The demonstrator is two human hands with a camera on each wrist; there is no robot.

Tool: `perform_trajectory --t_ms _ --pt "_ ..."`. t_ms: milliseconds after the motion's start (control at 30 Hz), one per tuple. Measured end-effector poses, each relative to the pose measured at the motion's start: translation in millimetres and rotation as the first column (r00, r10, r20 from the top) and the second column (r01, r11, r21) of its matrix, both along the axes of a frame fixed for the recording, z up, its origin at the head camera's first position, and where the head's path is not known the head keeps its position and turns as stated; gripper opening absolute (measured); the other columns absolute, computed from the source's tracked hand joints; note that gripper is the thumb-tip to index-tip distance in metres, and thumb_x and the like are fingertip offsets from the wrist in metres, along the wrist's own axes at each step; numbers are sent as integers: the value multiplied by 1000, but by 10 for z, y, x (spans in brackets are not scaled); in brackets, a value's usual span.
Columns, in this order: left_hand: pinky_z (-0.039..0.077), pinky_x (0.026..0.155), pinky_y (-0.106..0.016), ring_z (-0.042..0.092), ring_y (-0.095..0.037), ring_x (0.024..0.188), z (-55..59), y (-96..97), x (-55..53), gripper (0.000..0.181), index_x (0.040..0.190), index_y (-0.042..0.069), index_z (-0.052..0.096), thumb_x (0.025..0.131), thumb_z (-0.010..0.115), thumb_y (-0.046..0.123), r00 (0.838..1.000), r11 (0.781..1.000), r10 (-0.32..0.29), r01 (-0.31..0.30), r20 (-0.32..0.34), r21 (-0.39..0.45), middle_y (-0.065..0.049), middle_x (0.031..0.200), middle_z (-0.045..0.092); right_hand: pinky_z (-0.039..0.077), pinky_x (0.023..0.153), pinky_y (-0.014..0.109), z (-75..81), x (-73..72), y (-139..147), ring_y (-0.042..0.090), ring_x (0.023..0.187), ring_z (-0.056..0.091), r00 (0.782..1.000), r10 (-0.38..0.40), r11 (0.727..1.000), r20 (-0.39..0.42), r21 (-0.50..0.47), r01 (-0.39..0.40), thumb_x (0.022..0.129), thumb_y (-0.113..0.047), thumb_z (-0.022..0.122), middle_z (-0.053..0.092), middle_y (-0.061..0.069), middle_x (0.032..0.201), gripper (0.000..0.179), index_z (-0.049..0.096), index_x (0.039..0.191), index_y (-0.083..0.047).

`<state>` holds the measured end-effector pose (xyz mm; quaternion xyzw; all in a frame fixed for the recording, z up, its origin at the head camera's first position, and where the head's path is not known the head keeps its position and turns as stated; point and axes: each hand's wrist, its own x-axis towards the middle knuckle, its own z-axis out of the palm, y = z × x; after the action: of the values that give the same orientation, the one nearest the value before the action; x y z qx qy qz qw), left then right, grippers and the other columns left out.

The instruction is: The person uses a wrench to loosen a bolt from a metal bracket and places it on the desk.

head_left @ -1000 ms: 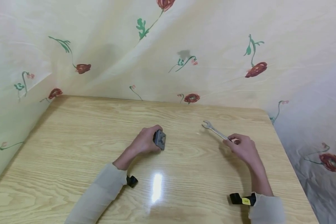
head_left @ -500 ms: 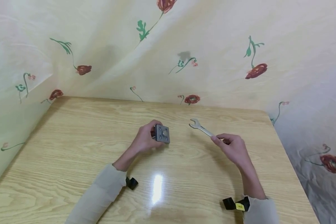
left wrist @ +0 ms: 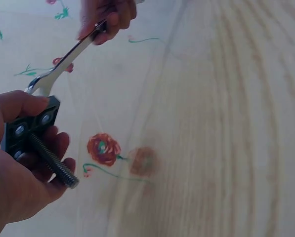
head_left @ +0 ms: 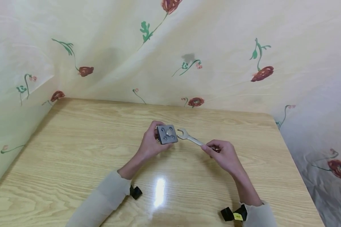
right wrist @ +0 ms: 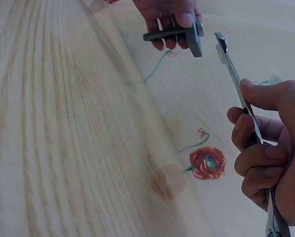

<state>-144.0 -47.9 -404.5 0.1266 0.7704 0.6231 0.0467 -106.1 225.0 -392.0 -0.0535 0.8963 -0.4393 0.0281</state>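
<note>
My left hand point(head_left: 150, 142) grips a square grey metal plate point(head_left: 164, 139) by its edges, above the table. A hex bolt head point(head_left: 169, 132) sits at its centre with several round recesses around it. In the left wrist view, the bolt's threaded shank point(left wrist: 53, 160) sticks out of the plate's back. My right hand point(head_left: 225, 156) holds an open-ended wrench point(head_left: 194, 140) by its handle, fingers curled round it. The wrench's open end points left at the plate's right edge. A gap separates the wrench from the plate point(right wrist: 195, 42) in the right wrist view.
The wood-grain table point(head_left: 88, 138) lies below both hands. Pale cloth point(head_left: 116, 69) with red flowers hangs behind it and along its sides. Black wrist cameras sit at both sleeves, the left camera point(head_left: 135, 192) and the right camera point(head_left: 227, 214).
My right hand has brought the wrench leftward, close to the plate. My left hand has turned the plate so its bolt-head face shows more to the head view, and shifted slightly right.
</note>
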Motion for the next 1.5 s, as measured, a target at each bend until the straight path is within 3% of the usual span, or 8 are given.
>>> perform_trajectory --t_ms 333,600,767,900,1033,1167,1300,1500 --pt "56 85 -27 67 -32 105 -10 96 62 72 128 4 40 69 80 -6 998 998 37 -34 -49 49 -21 124 63 36 44 22 -13 32 -87 3 52 44 999 23 1000 23 -14 -23 90 -31 67 56 2 64 25 71 86 -7" --pt "53 90 -25 64 -31 111 -58 175 146 70 129 1 38 72 78 -4 986 996 45 -31 -159 87 -21 125 61 32 43 20 -29 95 -278 1 50 38 999 46 999 -25 -17 -47 92 -30 65 49 -5 61 22 70 88 -9" --pt "53 89 -22 65 -34 110 -81 179 178 69 128 -2 38 72 77 -7 983 991 42 -18 -178 133 -23 123 61 30 42 20 -3 153 -382 0 47 34 995 77 996 -69 53 -73 94 -31 61 42 -8 56 23 70 88 -11" --pt "53 86 -20 66 -27 103 -62 147 186 68 127 -2 39 70 77 -8 987 985 -16 43 -159 169 -25 120 62 29 42 20 55 174 -353 1 47 35 996 66 993 -64 100 -59 94 -33 61 43 -8 56 25 73 89 -11" --pt "54 82 -19 65 -11 95 -26 101 173 68 126 -5 39 68 75 -12 986 960 -130 152 -106 237 -30 117 60 31 44 20 119 169 -276 1 48 37 995 67 990 -68 127 -58 92 -34 64 48 -6 57 24 76 90 -13" --pt "55 78 -20 65 -4 90 0 52 153 68 125 -6 40 66 72 -16 964 920 -259 264 -54 289 -35 113 58 33 45 19 165 161 -204 1 50 40 993 93 987 -67 138 -83 90 -32 67 55 -3 58 22 78 93 -13" --pt "58 75 -26 69 -6 87 15 10 142 69 125 -7 41 64 72 -15 926 881 -377 361 -5 306 -35 108 61 34 45 19 195 163 -150 1 50 41 992 114 983 -49 149 -106 88 -32 69 58 -3 60 23 78 95 -13" --pt "58 71 -27 70 -8 83 20 -22 126 66 123 -9 41 64 72 -11 845 801 -534 495 28 337 0 97 69 35 46 19 231 183 -83 -1 50 41 986 164 978 -33 137 -158 86 -32 71 56 -6 58 18 78 92 -16"
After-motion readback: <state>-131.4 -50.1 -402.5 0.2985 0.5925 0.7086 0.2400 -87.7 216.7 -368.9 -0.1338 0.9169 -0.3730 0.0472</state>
